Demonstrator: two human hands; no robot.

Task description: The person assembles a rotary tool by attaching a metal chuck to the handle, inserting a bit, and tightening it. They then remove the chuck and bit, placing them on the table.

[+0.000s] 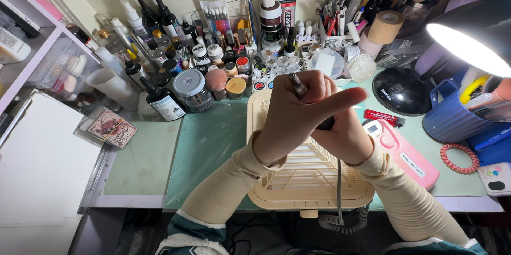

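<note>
My two hands meet above a beige slatted dust-collector tray [277, 194] on the green mat. My right hand [348, 140] grips a dark nail drill handpiece [326, 123]. Its silver tip [294, 81] sticks up and to the left, just past my left hand. My left hand [295, 116] lies in front of the right one, fingers curled in beside the tip and one digit stretched out to the right. The handpiece's grey cord [338, 180] drops over the tray to a coil [340, 224] below the desk edge. Both forearms wear beige sleeves.
Bottles, jars and brushes crowd the back of the desk [213, 68]. A pink control box [404, 154] lies right of the tray, with a red tube [382, 116], a black lamp base [402, 90], a blue cup [452, 116] and a lit lamp head [471, 36]. A white board [42, 170] lies left.
</note>
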